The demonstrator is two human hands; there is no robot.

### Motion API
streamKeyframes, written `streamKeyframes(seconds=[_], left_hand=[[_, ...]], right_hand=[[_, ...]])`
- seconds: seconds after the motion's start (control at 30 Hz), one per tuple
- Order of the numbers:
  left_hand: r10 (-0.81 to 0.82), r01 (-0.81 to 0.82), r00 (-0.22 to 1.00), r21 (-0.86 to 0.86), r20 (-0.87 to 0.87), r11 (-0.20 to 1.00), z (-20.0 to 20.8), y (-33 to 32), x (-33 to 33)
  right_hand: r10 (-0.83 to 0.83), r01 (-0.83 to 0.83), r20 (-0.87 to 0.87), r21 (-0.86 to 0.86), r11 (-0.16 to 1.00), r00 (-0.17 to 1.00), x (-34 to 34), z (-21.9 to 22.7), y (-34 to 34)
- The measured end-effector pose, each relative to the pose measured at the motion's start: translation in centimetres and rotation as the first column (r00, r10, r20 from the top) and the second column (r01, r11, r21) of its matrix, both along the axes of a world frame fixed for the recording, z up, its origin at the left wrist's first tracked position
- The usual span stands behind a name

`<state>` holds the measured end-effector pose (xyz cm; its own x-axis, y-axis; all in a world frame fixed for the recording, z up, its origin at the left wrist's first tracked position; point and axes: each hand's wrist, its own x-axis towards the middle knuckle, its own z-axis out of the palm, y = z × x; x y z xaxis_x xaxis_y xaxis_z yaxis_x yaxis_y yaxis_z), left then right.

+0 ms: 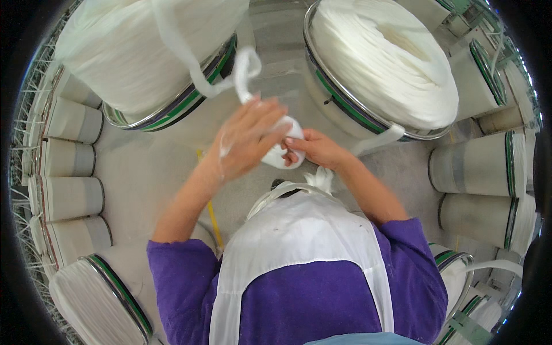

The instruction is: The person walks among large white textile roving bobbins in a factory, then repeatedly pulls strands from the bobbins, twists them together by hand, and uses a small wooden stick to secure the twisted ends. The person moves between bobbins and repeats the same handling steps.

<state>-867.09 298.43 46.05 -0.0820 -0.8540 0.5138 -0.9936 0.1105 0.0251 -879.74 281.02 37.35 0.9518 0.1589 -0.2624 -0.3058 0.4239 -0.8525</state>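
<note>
A white, soft band of fibre sliver [291, 127] is bunched in front of my chest. My right hand [322, 148] grips it, thumb on top and fingertips curled inside its loop. My left hand [250, 135], smeared by motion, lies over the left part of the bunch. Its palm side is hidden, so I cannot make out its grip. From above the left hand a loose curl of sliver [247, 60] leads up toward the sliver-filled can [184, 103] at the upper left. Another strand [379, 140] hangs over the rim of the can at the upper right, behind my right hand.
The can on the upper right holds a thick coil of sliver [391, 63] rising above its rim. Several pale cans [72, 158] line the left, and more [474, 164] stand on the right. Another full can [100, 299] is at the lower left. A yellow line [214, 221] marks the grey floor.
</note>
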Motion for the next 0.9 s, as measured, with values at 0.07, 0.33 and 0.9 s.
streamKeyframes(seconds=[0.07,0.33,0.9], left_hand=[[-0.072,0.054,0.978,-0.093,-0.194,0.994,-3.2,3.0,-1.5],[0.279,0.270,-0.587,0.140,-0.760,0.952,-15.0,0.6,-5.8],[-0.057,-0.157,-0.720,0.082,-0.692,0.984,-10.9,-7.4,-5.9]], right_hand=[[-0.045,0.024,-0.146,-0.141,0.990,0.988,-1.0,-1.0,-0.6],[0.027,-0.049,-0.097,-0.228,0.972,0.995,-4.9,-2.1,-0.2],[-0.189,0.132,-0.002,-0.707,0.694,0.982,-11.6,-8.8,0.6]])
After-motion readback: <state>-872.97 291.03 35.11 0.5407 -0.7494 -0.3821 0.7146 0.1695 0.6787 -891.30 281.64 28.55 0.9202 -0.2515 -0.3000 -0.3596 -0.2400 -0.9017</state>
